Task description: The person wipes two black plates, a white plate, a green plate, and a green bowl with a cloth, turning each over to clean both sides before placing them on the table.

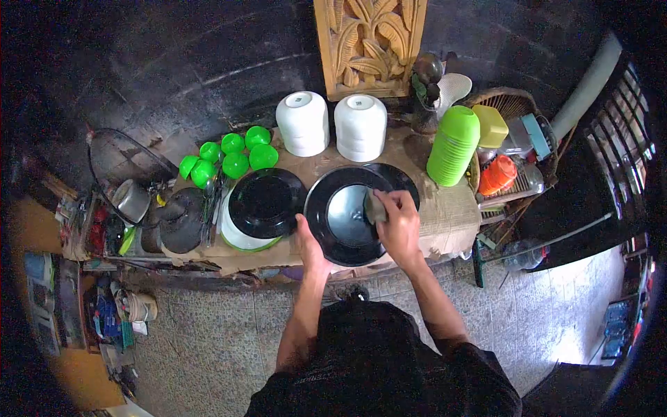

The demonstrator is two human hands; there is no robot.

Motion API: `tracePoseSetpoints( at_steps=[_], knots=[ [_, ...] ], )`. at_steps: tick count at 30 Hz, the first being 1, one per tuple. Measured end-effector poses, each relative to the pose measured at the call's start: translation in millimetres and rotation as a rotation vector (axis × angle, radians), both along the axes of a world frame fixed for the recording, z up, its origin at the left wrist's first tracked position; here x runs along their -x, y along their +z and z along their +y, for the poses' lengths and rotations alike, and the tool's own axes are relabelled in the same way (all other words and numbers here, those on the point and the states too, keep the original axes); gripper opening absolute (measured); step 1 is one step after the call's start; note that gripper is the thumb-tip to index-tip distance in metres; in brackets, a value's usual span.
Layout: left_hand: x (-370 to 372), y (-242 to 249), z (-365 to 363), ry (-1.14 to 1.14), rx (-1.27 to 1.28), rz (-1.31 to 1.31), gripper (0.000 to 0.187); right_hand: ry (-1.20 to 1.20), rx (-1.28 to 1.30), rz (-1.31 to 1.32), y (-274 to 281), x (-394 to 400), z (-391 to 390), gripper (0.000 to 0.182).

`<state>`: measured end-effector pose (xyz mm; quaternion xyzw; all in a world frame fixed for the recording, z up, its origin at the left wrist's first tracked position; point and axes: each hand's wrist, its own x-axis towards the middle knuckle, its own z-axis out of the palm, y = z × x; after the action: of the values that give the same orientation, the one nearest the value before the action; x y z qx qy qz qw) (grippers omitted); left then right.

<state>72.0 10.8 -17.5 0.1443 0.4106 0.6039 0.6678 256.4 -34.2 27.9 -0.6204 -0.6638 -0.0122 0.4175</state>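
A black plate (340, 215) is held tilted over the cardboard-covered table (451, 208). My left hand (310, 244) grips its lower left rim. My right hand (399, 224) presses a small grey cloth or sponge (375, 206) against the plate's right inner face. Behind it lies another black plate (399, 177), partly hidden. To the left, a further black plate (266, 201) rests on top of a white and green container (240, 240).
Two stacks of white bowls (303, 123) (360, 126) stand at the back, with several green cups (233, 156) to the left and a stack of green cups (453, 144) to the right. Dark pots (180, 219) sit far left, a wicker basket (514, 104) of plastic items far right.
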Motion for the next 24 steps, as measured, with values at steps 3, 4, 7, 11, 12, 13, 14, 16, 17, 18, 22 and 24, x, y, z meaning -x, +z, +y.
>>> tracePoseSetpoints(
  at_steps=[3,4,7,11,12,13,14,16,17,18,22,24],
  knots=[
    [-9.6,-0.6,-6.5,-0.036,-0.024,0.013,0.066,-0.087,-0.021,0.039,5.4,12.0,4.1,0.061],
    [-11.5,1.0,-7.4,-0.039,-0.020,0.021,0.065,-0.071,-0.014,0.025,7.4,17.0,2.3,0.066],
    [-5.6,-5.7,-1.4,-0.061,-0.069,0.046,0.067,0.087,0.070,0.011,0.9,28.2,-9.1,0.066],
    [5.2,11.9,4.0,0.006,-0.021,0.090,0.066,0.393,0.176,0.077,-4.2,22.0,-29.8,0.059],
    [9.2,10.9,6.0,0.008,-0.059,-0.018,0.066,0.392,0.176,0.076,-4.7,14.5,-30.0,0.059],
    [11.3,13.9,5.3,-0.007,-0.071,-0.016,0.067,0.430,0.134,0.092,-6.4,4.9,-28.2,0.057],
    [12.1,13.0,5.2,-0.004,-0.070,-0.017,0.067,0.471,0.092,0.108,-8.8,-4.0,-25.4,0.056],
    [12.1,13.8,4.2,-0.011,-0.009,-0.037,0.066,0.403,0.117,0.138,-9.8,-14.6,-18.2,0.056],
    [10.1,14.5,1.0,-0.011,-0.021,-0.035,0.066,0.212,0.079,0.151,-8.7,-18.9,-14.2,0.053],
    [8.0,12.1,-1.0,-0.011,-0.022,-0.036,0.066,0.019,0.041,0.162,-5.3,-21.6,-9.7,0.050],
    [1.4,-1.9,-3.7,-0.083,-0.064,-0.041,0.068,-0.175,-0.009,0.153,13.6,-19.1,14.1,0.045],
    [2.9,5.1,-9.9,-0.176,-0.049,0.003,0.071,-0.150,0.033,0.110,25.2,-12.1,18.8,0.042]
  ],
)
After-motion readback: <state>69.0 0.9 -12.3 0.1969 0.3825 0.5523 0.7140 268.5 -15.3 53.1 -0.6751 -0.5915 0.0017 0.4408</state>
